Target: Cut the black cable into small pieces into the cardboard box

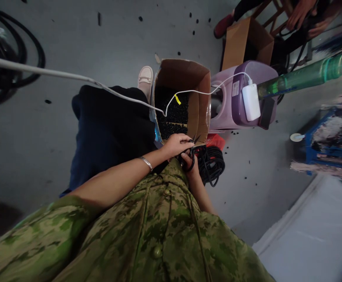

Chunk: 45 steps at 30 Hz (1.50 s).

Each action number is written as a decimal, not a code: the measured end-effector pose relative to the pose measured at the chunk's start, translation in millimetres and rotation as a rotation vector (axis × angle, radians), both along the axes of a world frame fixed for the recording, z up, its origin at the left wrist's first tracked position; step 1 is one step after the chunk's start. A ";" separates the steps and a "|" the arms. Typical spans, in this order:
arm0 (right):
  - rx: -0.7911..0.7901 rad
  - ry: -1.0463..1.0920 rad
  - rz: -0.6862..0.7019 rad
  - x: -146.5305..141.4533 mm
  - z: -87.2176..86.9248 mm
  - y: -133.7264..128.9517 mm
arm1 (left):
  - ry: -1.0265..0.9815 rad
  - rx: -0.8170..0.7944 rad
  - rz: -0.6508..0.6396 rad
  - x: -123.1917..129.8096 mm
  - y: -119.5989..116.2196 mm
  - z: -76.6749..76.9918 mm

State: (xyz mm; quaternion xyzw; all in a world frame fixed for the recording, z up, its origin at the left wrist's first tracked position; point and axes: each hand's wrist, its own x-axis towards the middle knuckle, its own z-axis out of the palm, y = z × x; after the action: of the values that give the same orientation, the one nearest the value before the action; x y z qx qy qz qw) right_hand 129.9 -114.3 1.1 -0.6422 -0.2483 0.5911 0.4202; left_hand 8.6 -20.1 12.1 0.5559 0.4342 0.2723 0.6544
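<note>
My right hand [190,161] is closed around black-handled scissors [192,163], whose pointed blades angle up over the near rim of a cardboard box [198,105]. Against it, my left hand [177,145] has its fingers pinched together near the blades; a dark bit shows at the fingertips, too small to name. Many small black pieces [175,113] lie inside the box below both hands. Beside my right hand rests a coil of black cord or tubing [213,164], partly hidden by the hand.
A white cable [123,96] crosses over the box to a white power bank [251,102] on a purple plastic stool [238,94]. A green bottle [306,78] stands beside it. Another person's hands [301,15] are at upper right, near a second box [238,43]. Black bits dot the floor.
</note>
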 end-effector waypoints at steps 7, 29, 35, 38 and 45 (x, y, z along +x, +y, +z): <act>0.004 0.010 0.011 -2.9 0.6 -1.3 | 0.074 0.077 -0.004 -1.6 0.8 1.4; 0.011 -0.061 -0.101 -10.6 -4.7 1.2 | 0.010 -0.325 -0.058 2.2 -8.8 -2.4; 0.065 -0.065 -0.077 -12.0 -2.7 9.0 | 0.066 -0.345 0.027 1.6 -8.7 -3.5; 0.097 -0.128 -0.047 -2.6 -2.5 10.3 | 0.099 -0.374 0.183 3.2 -3.4 -4.0; 0.154 -0.297 0.003 20.8 -1.9 8.2 | -0.127 -0.592 0.252 4.2 -0.8 13.9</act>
State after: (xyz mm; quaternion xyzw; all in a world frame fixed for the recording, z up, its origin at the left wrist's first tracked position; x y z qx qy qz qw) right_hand 150.8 -106.1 -0.8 -0.6881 -0.3531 0.4694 0.4261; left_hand 12.8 -20.9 26.0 0.2654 0.5182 0.2474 0.7745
